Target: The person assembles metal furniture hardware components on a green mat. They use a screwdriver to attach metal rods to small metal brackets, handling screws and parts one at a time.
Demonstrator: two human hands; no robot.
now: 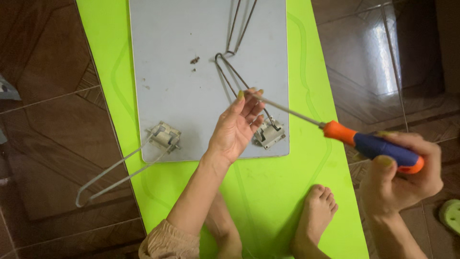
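My right hand (400,177) grips the orange and blue handle of a screwdriver (373,146); its long metal shaft points left across the board. My left hand (237,125) is raised palm-up over the grey panel (182,72), and its fingertips pinch the shaft's tip. Just under that hand a metal hinge bracket (270,135) holds a folded wire leg (230,72) on the panel's near right corner. A second bracket (164,136) sits at the near left corner, and its wire leg (112,175) swings out over the floor.
The grey panel lies on a bright green board (306,158) set on dark brown floor tiles. My bare feet (314,218) rest on the green board's near part. Small bits of debris (194,60) lie on the panel. A pale green round thing (451,216) sits at the right edge.
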